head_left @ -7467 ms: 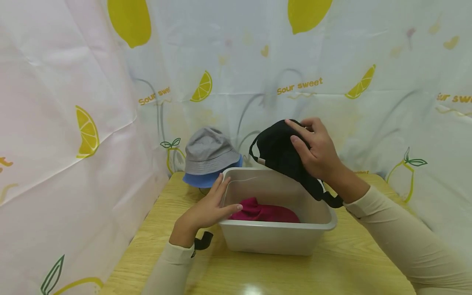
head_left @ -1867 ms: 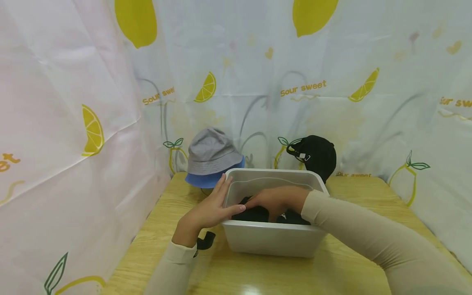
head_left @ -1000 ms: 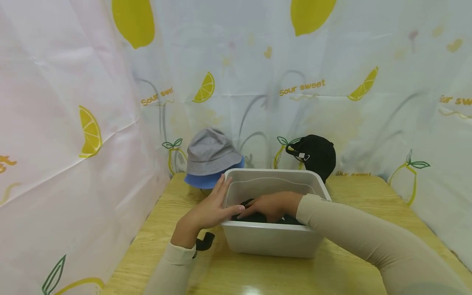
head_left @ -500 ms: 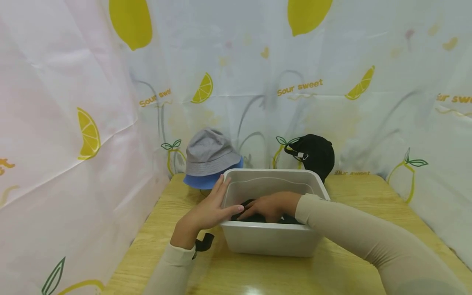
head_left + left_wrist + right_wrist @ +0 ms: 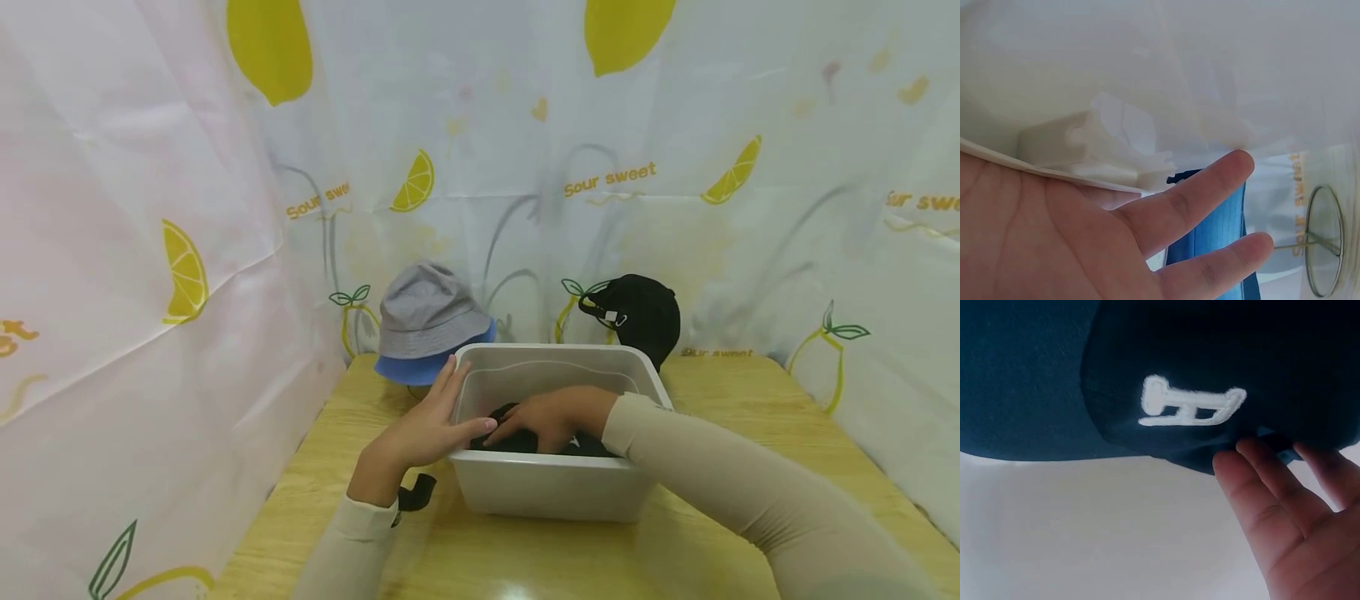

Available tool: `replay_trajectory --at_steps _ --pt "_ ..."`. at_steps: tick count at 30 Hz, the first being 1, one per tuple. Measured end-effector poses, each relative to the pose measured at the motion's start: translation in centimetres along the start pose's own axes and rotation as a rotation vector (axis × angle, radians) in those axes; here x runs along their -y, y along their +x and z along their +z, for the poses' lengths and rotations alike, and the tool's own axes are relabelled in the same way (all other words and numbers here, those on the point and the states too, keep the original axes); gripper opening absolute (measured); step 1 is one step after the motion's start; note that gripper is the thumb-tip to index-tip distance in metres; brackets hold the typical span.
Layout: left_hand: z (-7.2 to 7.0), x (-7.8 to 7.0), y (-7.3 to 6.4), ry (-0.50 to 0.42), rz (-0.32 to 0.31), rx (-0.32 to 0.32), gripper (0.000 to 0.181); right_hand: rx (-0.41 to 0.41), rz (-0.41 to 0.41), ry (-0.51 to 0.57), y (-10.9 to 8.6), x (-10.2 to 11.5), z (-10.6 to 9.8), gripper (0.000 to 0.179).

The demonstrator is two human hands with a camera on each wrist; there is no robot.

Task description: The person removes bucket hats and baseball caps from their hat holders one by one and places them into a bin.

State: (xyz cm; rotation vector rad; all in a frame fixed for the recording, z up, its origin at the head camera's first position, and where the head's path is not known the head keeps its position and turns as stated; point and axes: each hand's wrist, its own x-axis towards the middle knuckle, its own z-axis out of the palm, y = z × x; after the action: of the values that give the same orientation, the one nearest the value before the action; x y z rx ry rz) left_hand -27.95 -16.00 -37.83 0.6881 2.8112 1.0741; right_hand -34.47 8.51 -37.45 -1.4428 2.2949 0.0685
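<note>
My left hand (image 5: pixel 420 429) rests on the left rim of a light grey plastic bin (image 5: pixel 551 490), fingers straight along its outer side and thumb over the rim. The left wrist view has its fingers (image 5: pixel 1191 200) stretched out beside the bin's wall. Inside the bin, my right hand (image 5: pixel 557 415) rests on a black cap, fingers spread downward. Up close, this cap (image 5: pixel 1041 381) is dark with a white embroidered letter (image 5: pixel 1194 407); my right fingertips (image 5: pixel 1229 465) touch its lower edge, fingers nearly straight. The front wall hides the cap's lower part.
A grey bucket hat (image 5: pixel 427 304) sits over a blue hat (image 5: pixel 420 368) behind the bin at left. Another black cap (image 5: pixel 645 312) stands at the back right. A wire stand foot (image 5: pixel 1324 240) shows beyond my left hand. All is on a wooden table (image 5: pixel 480 558).
Earlier my right hand held a black cap above the bin, with magenta cloth showing inside. Now a black cap lies there over where the magenta showed. Over the last second, almost nothing moved.
</note>
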Motion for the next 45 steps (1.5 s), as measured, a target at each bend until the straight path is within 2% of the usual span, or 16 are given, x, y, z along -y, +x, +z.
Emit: replay_trajectory --at_steps 8,15,22,29,40,45 --pt "0.2 0.2 0.0 -0.007 -0.003 0.004 0.108 -0.059 -0.001 0.044 -0.5 0.1 0.0 0.067" --pt "0.0 0.1 0.1 -0.004 0.011 -0.004 0.108 -0.137 -0.015 0.021 -0.8 0.0 -1.0 0.054" --pt "-0.2 -0.1 0.2 -0.018 -0.010 0.002 0.109 -0.266 -0.004 0.038 -1.6 -0.1 -2.3 0.037" --pt "-0.1 -0.1 0.1 -0.037 -0.023 0.002 0.109 -0.348 -0.010 0.000 -2.9 -0.2 -3.5 0.038" --pt "0.0 0.0 0.1 -0.040 -0.019 -0.006 0.110 -0.367 0.172 -0.067 -5.2 -0.9 -4.6 0.045" --pt "-0.1 -0.1 0.0 -0.032 -0.019 0.004 0.109 -0.440 0.230 -0.061 -6.4 -1.2 -5.1 0.044"
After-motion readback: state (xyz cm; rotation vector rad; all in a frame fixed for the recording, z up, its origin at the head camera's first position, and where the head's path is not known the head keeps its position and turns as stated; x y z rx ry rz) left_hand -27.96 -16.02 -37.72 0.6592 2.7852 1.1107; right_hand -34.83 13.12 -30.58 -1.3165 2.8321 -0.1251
